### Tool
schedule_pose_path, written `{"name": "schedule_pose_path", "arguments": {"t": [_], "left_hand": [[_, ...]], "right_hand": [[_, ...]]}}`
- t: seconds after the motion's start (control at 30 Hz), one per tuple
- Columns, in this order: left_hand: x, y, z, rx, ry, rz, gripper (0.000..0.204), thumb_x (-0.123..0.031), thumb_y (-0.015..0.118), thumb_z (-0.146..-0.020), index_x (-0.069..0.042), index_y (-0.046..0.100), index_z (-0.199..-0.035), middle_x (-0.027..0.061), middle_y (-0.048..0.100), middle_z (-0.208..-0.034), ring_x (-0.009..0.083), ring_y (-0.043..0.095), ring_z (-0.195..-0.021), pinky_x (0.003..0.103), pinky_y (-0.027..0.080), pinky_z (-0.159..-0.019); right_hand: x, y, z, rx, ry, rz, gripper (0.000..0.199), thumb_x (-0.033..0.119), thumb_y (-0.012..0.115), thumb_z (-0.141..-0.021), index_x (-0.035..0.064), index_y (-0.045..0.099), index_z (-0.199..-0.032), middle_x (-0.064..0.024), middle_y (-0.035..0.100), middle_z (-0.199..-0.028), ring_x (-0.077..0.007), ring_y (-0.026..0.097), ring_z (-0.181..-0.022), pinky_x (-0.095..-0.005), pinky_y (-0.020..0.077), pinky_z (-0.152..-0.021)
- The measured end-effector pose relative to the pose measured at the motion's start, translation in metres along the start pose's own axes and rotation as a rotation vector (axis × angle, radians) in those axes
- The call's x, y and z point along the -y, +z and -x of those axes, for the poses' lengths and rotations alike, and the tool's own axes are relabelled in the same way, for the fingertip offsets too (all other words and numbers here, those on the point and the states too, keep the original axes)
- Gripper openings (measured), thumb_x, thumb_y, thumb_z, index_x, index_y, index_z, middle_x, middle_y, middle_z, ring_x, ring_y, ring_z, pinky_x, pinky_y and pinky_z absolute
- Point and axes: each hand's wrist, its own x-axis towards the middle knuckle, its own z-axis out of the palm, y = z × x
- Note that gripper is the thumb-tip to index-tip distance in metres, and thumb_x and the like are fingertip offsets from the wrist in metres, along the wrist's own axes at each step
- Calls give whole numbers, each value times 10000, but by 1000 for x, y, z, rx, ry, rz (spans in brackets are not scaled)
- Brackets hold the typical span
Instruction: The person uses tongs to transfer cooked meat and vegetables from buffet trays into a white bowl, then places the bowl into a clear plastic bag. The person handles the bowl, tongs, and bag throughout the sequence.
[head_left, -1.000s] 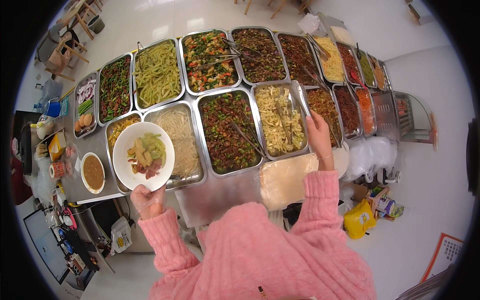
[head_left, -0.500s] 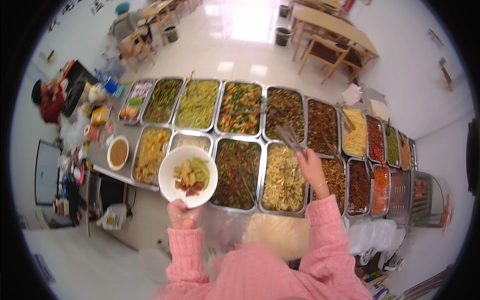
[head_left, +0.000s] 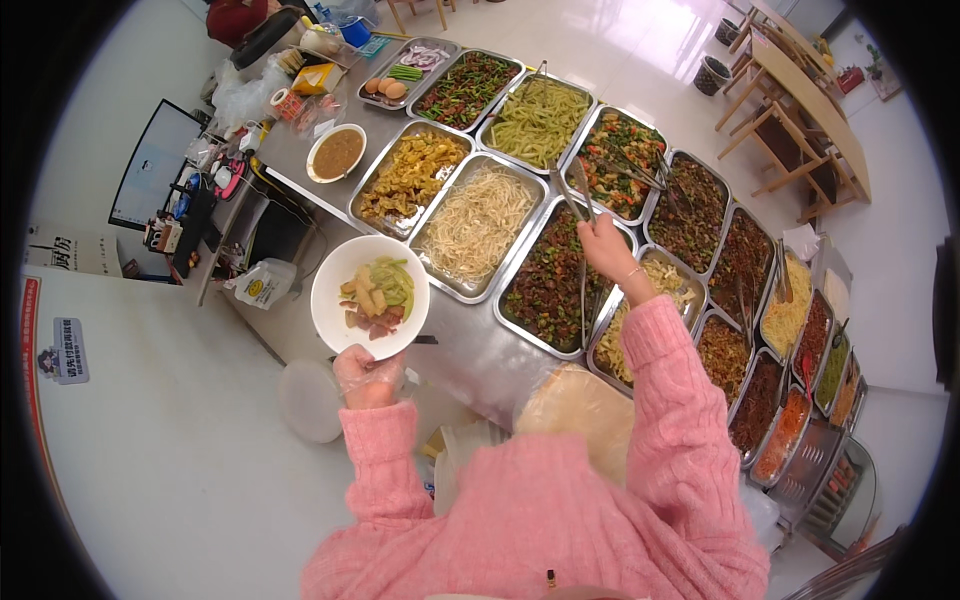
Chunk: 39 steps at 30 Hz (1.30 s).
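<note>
My left hand (head_left: 368, 380), with clear thin plastic about it, is closed on the near rim of a white bowl (head_left: 328, 325). Pale yellow chunks, green shreds and reddish-brown slices lie in the bowl. Farther right, my right hand (head_left: 610, 250) grips metal tongs (head_left: 570, 198), whose tips point away from me near the tray of green shreds (head_left: 540, 115). I cannot make out any food between the tips. Below that hand is a tray of dark chopped food with green bits (head_left: 550, 280). Pale thin strands fill the tray (head_left: 475, 225) between bowl and tongs.
Two rows of metal food trays run along the steel counter (head_left: 470, 345), several with tongs in them. A bowl of brown sauce (head_left: 338, 153) stands left of the trays, with a monitor (head_left: 155, 165) beyond. Wooden tables (head_left: 810, 100) and chairs are at the far right.
My view has swung left, and the left end of the counter is nearer. The tongs have moved left along the trays. The bowl is still in my left hand.
</note>
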Motion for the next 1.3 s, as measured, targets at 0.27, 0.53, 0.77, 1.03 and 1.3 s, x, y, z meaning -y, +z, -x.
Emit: {"name": "schedule_pose_path", "arguments": {"t": [0.27, 0.53, 0.77, 1.03, 1.3], "left_hand": [[-75, -31, -41, -4, 53, -24, 933, 58, 393, -473, -50, 435, -1399, 185, 504, -1356, 432, 472, -1290, 652, 410, -1071], [-124, -58, -74, -58, 59, -9, 904, 57, 389, -496, -25, 441, -1395, 190, 500, -1380, 427, 464, -1308, 632, 424, -1067], [-121, -65, -83, 13, -9, 2, 907, 63, 382, -499, -33, 445, -1399, 183, 509, -1382, 421, 476, -1294, 636, 427, -1059], [-119, -54, -92, 99, -37, -209, 854, 52, 425, -553, -8, 437, -1406, 189, 506, -1392, 395, 478, -1309, 571, 462, -1066], [-54, 63, -80, 157, -216, -382, 895, 111, 388, -533, -8, 405, -1420, 176, 506, -1390, 388, 491, -1291, 582, 463, -1065]], "right_hand": [[41, 106, -89, 0, 0, -53, 440, 268, 547, -954, -160, 464, -1009, -288, 644, -894, -390, 669, -830, -436, 522, -759], [62, 159, -173, -142, 36, 13, 406, 291, 601, -904, -82, 541, -1054, -299, 661, -1031, -455, 641, -995, -457, 495, -881], [117, 186, -299, -189, 133, 91, 522, 350, 604, -935, -136, 591, -1125, -315, 660, -1091, -422, 648, -1059, -470, 515, -896], [98, 146, -156, -213, -92, -129, 543, 310, 673, -854, -99, 567, -1194, -263, 668, -1012, -358, 658, -961, -404, 516, -847], [18, 21, 197, -643, 332, -567, 263, -142, 375, -758, -8, 597, -798, -76, 651, -759, -105, 565, -599, -244, 457, -545]]}}
